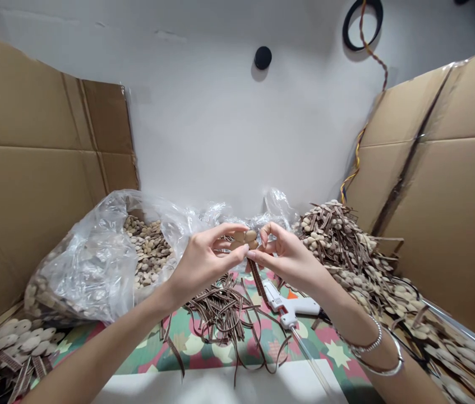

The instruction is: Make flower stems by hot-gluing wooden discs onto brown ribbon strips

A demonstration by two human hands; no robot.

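Note:
Between both hands, above the table, is a tan flower-shaped piece of rounded petals. My left hand pinches it from the left with thumb and fingers. My right hand has its thumb and index finger at the piece's right and lower edge. A brown stitched ribbon strip hangs down below the fingertips. Behind and below it lies a white glue gun with a clear glue stick. A heap of loose brown ribbon strips sits on the patterned cloth under my left hand.
An open plastic bag of tan pieces stands at the left, with more pieces nearer. A large pile of pieces with ribbons fills the right. Cardboard walls flank both sides. A white sheet lies at the front edge.

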